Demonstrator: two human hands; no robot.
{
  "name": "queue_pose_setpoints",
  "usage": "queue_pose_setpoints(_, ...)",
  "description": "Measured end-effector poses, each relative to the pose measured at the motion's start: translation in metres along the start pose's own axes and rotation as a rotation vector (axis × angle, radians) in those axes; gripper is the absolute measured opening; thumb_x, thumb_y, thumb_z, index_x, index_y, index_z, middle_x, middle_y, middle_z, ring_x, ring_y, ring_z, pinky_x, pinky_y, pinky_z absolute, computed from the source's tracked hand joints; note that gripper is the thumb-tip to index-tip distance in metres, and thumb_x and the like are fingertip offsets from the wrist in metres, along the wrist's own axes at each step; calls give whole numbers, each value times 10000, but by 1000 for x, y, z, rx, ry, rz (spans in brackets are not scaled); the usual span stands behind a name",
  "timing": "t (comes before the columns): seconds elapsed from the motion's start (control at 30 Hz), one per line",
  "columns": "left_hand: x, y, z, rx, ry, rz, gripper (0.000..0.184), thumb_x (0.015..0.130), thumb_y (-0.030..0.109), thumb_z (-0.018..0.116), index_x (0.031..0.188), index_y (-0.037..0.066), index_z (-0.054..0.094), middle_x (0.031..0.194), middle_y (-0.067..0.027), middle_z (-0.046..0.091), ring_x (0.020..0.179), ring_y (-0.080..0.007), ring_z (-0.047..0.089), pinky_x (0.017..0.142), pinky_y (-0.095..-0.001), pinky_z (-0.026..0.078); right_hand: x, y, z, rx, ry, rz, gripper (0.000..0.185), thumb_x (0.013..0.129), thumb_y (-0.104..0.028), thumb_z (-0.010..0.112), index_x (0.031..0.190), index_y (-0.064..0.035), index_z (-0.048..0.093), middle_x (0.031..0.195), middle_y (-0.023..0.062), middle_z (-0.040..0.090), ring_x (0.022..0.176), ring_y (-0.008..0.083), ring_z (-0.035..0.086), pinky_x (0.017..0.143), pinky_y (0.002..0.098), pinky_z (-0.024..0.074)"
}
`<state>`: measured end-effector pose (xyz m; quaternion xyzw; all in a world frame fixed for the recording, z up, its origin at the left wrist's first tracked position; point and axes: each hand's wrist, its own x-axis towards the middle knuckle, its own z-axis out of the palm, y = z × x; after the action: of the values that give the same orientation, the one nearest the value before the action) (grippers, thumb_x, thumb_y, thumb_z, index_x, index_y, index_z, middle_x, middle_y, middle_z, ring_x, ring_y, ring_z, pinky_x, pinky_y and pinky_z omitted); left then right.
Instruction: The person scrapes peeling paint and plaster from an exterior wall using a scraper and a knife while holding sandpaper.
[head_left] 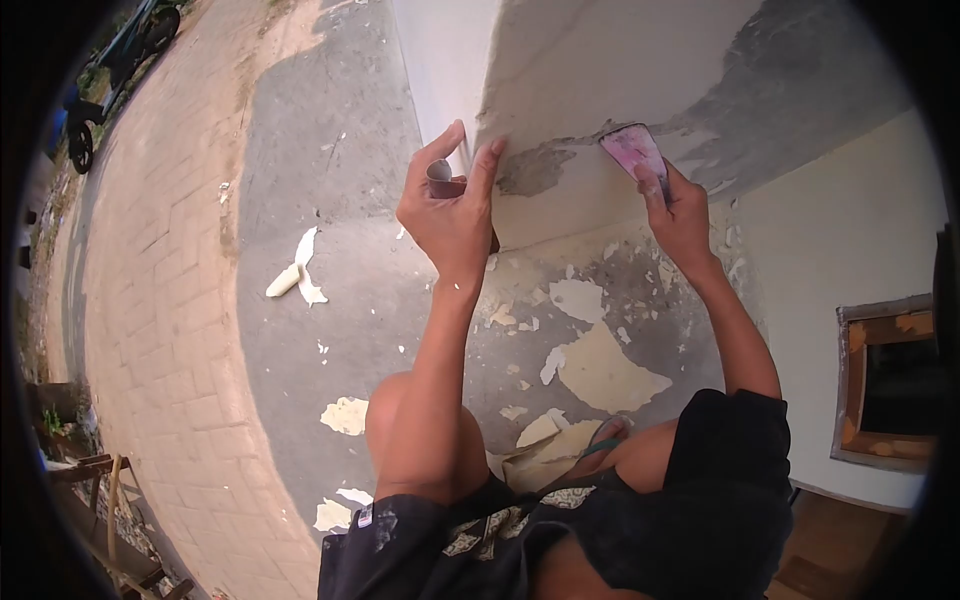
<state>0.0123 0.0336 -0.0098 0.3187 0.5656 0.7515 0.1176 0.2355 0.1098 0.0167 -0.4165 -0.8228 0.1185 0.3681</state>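
Observation:
My left hand (450,215) is at the white wall's corner edge, thumb and fingertips pressed to its two sides. Between its fingers sits a curled grey-brown piece (440,182), whose kind I cannot make out. Gripped in my right hand (680,215) is a flat pink scraper (635,152) smeared with white. The scraper's far edge meets the wall (590,75) beside a rough grey patch (535,170) where the paint is off. Another large bare grey area spreads over the upper right of the wall.
Peeled cream paint flakes (610,370) lie over the grey concrete floor (310,180), with a curled one (285,281) at left. A brick-paved path (165,300) runs along the left. A wood-framed opening (850,380) is at right, and a motorbike (120,50) stands at far upper left.

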Motion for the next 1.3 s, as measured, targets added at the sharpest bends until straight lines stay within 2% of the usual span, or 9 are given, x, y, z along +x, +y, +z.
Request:
queue_pose_setpoints(0.07, -1, -4, 5, -65, 19, -15, 348, 786, 208, 793, 1039, 1, 674, 893, -49, 689, 503, -16, 470, 443, -177, 364, 0, 0, -2, 24, -24, 20, 316, 938, -291, 584, 1007, 11, 644, 513, 100, 482, 441, 139, 376, 453, 290, 356)
queue_pose_setpoints(0.2, -4, -5, 7, -6, 38, -55, 359, 784, 240, 798, 1032, 9, 679, 694, 3, 620, 485, -11, 425, 450, -166, 304, 17, -22, 0, 76, -98, 19, 328, 935, -302, 586, 1064, -7, 647, 519, 92, 482, 460, 120, 362, 466, 277, 346)
queue_pose_setpoints(0.33, -5, -5, 10, 13, 80, -5, 360, 781, 258, 801, 1027, 22, 687, 609, 38, 541, 474, -9, 400, 449, -169, 289, 10, -13, 3, 69, -76, 50, 343, 930, -313, 592, 1075, -9, 652, 525, 105, 489, 466, 122, 366, 472, 280, 356)
queue_pose_setpoints(0.43, -3, -6, 8, 34, 65, 30, 360, 778, 260, 802, 1023, 21, 688, 627, 30, 553, 484, -11, 420, 452, -167, 305, 8, -4, 5, 175, 35, 24, 356, 926, -329, 597, 1060, -5, 659, 522, 106, 483, 462, 130, 371, 472, 285, 365)
queue_pose_setpoints(0.57, -6, -9, 11, -16, 79, -5, 345, 780, 254, 799, 1002, 15, 686, 774, -24, 638, 495, -16, 470, 464, -164, 351, 11, -10, 8, 94, -34, -7, 337, 927, -302, 601, 1067, -1, 659, 519, 102, 466, 468, 109, 374, 463, 280, 362)
queue_pose_setpoints(0.83, -4, -15, 11, -2, 77, 61, 370, 794, 257, 787, 1045, 12, 668, 710, -4, 613, 499, -8, 431, 452, -166, 313, 7, -2, -7, 66, -43, 54, 336, 931, -299, 595, 1042, 11, 657, 519, 65, 420, 489, 67, 362, 463, 260, 345)
queue_pose_setpoints(1.1, -16, -9, 29, -127, 195, 34, 377, 843, 265, 744, 1056, -31, 648, 630, 2, 586, 523, -15, 441, 496, -150, 314, 11, -7, -6, 79, -42, 35, 358, 920, -326, 605, 940, 28, 650, 506, 115, 460, 452, 145, 354, 463, 294, 356)
queue_pose_setpoints(1.2, -21, 5, 31, -86, 170, -22, 449, 871, 373, 694, 998, -54, 640, 799, -63, 633, 732, -102, 558, 708, -247, 442, 14, -7, -8, 82, -83, 60, 370, 923, -332, 599, 887, 34, 641, 502, 118, 457, 448, 163, 356, 470, 305, 361)
queue_pose_setpoints(1.3, -24, 2, 34, -17, 189, -3, 444, 885, 372, 676, 986, -59, 640, 830, -70, 641, 758, -113, 565, 726, -258, 442, 13, -11, -10, 146, -134, 102, 378, 927, -335, 590, 831, 29, 626, 511, 133, 470, 444, 191, 400, 483, 325, 376)
